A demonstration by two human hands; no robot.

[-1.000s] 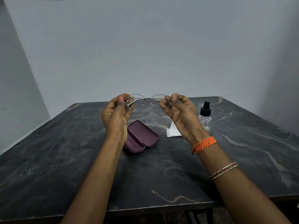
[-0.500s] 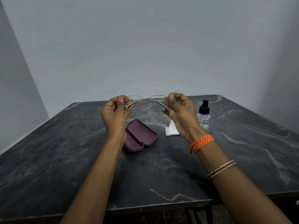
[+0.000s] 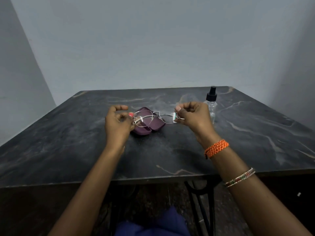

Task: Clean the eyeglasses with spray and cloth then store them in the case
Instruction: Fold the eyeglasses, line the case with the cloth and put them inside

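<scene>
Head view: a pair of thin wire-framed eyeglasses (image 3: 156, 117) is held above a dark marbled table (image 3: 71, 142), one end in each hand. The left hand (image 3: 117, 124) is seen at about 9 o'clock of the frame, its thumb and curled fingers pinched on the left end of the glasses beside the lens; a pink-painted nail is visible there, and the index finger is raised and bent above the grip. The right hand (image 3: 194, 116) is seen at 3 o'clock of the frame, its thumb and forefinger pinched on the right end, with the other fingers curled into the palm. Whether the temples are folded cannot be told.

A maroon case (image 3: 148, 129) is lying open on the table just behind and below the glasses, partly seen through the left lens. A clear spray bottle (image 3: 211, 106) with a black nozzle is standing upright at about 2 o'clock of the right hand, partly hidden by its knuckles. A small white patch is glimpsed just under the right lens; what it is cannot be told.

An orange braided band (image 3: 216, 148) is worn at the right wrist, and a thin beaded bangle (image 3: 240, 178) lower on the same forearm. Blue cloth (image 3: 153, 225) is seen at 6 o'clock, below the table edge.
</scene>
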